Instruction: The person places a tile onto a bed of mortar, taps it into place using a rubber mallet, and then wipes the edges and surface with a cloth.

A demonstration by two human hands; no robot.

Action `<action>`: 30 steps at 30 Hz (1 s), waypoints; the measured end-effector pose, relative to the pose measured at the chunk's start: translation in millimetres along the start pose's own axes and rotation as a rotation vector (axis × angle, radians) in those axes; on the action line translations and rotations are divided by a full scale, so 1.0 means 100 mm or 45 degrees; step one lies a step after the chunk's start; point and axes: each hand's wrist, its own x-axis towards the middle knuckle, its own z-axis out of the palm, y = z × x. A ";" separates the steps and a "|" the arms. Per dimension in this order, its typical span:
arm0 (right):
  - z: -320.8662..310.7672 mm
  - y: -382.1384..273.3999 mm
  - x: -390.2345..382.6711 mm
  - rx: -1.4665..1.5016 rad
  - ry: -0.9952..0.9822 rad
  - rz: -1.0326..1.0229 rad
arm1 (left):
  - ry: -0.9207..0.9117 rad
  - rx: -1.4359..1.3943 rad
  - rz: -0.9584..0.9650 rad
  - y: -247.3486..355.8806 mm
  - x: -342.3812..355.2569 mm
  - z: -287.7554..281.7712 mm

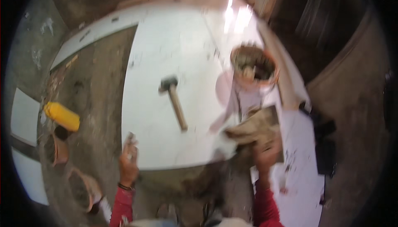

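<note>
My right hand (267,154) is closed on a crumpled brown cloth (251,129), which hangs out to the left over the pale tiles. At the left edge of the large white tiles, my left hand (128,160) is held with its fingers bent together. Something small and greyish may be at its fingertips, but blur hides what it is. Between the hands and farther off, a hammer (176,104) with a dark head and wooden handle lies on the white tile (149,119). Neither hand touches it.
An orange bucket (238,71) with grey contents stands on the tiles at the right. To the left, a yellow bottle (64,117) and two terracotta-coloured pots (93,189) are by the bare brown ground (95,86). Dark objects (325,150) lie along the right tile edge.
</note>
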 end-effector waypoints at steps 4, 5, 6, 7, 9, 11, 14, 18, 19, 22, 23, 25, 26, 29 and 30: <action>1.25 0.36 -0.25 0.534 -0.544 0.193 | -0.134 -0.425 0.126 0.12 0.70 1.26; 1.49 0.35 -0.33 0.608 -0.585 0.367 | -0.186 -0.573 0.285 0.14 0.74 1.44; 1.75 0.50 -0.38 0.531 -0.591 0.370 | -0.239 -0.640 0.306 -0.03 0.70 1.57; 2.08 0.51 -0.44 0.673 -0.573 0.407 | -0.281 -0.686 0.302 -0.42 0.58 1.52; 2.43 0.37 -0.39 0.387 -0.610 0.264 | -0.274 -0.603 0.240 -0.97 0.31 1.33; 2.62 0.52 -0.33 0.402 -0.568 0.314 | -0.241 -0.347 0.202 -0.85 0.18 1.26; 2.90 0.21 -0.22 0.568 -0.441 0.309 | 0.008 0.257 0.435 -0.80 -0.10 1.04; 2.96 0.49 0.23 0.446 -0.360 0.115 | -0.081 0.108 0.231 0.34 -0.04 0.73; 2.92 0.47 0.39 0.470 -0.283 0.114 | -0.219 0.320 0.431 0.47 -0.09 0.65; 2.94 0.39 0.97 0.554 -0.177 0.037 | -0.227 0.444 0.403 0.41 -0.07 0.35; 2.84 0.62 1.35 0.302 -0.143 -0.096 | -0.130 0.252 0.191 0.33 -0.05 0.36; 2.75 0.58 1.77 -0.053 0.011 -0.287 | -0.022 0.116 0.054 0.13 -0.04 0.14; 2.76 0.70 2.04 -0.216 0.030 -0.392 | 0.101 -0.012 -0.065 0.07 -0.06 0.04; 2.81 1.03 2.42 -0.815 0.084 -0.476 | 0.150 -0.084 -0.283 -0.11 -0.27 -0.15; 2.82 1.20 2.43 -1.061 0.090 -0.444 | 0.153 -0.072 -0.299 -0.17 -0.36 -0.22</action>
